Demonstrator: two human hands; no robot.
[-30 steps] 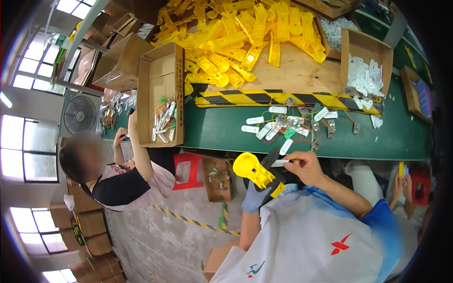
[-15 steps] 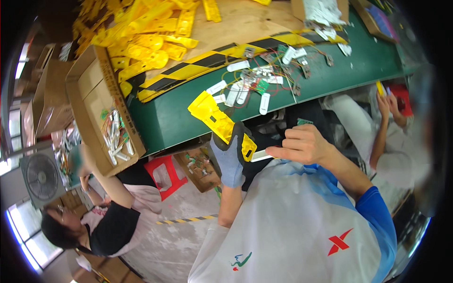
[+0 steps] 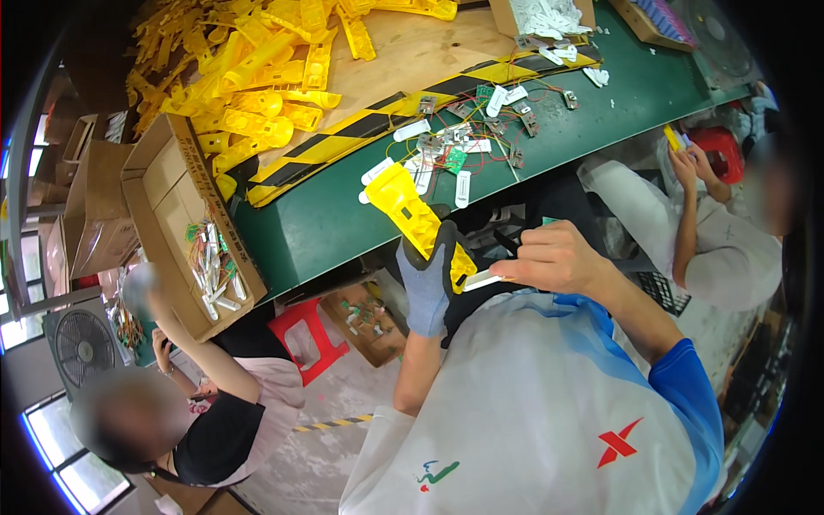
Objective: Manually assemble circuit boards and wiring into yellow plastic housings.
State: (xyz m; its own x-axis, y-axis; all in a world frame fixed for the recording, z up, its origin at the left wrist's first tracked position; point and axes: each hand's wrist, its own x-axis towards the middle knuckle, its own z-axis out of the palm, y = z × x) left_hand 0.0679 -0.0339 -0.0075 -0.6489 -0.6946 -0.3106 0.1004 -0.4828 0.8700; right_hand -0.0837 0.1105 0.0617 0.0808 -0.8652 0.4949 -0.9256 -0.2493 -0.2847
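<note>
My left hand [image 3: 425, 292], in a grey glove with black fingers, is closed round a long yellow plastic shell [image 3: 397, 199]. The shell tilts, its wide hollow end pointing up toward the bench and its narrow end beside my right hand. My bare right hand [image 3: 560, 259] has its fingers curled and pinches a slim white plastic piece [image 3: 482, 280] against or just beside that narrow end; contact is unclear. A bit of green circuit board [image 3: 548, 221] shows above the curled right fingers, the rest hidden. On the green bench ahead lie white plastic pieces [image 3: 463, 189] with wires and small boards.
Yellow shells [image 3: 266, 73] are heaped on a wooden board edged with striped tape [image 3: 343, 136]. A cardboard tray [image 3: 172, 184] with wired parts stands left, and a carton [image 3: 506, 19] of white pieces stands at the back. Co-workers sit at left and right, near red stools [image 3: 322, 348].
The view has shifted slightly. My hands keep their grips, with the white piece still by the shell's narrow end. The co-worker at left has moved their head and arm.
</note>
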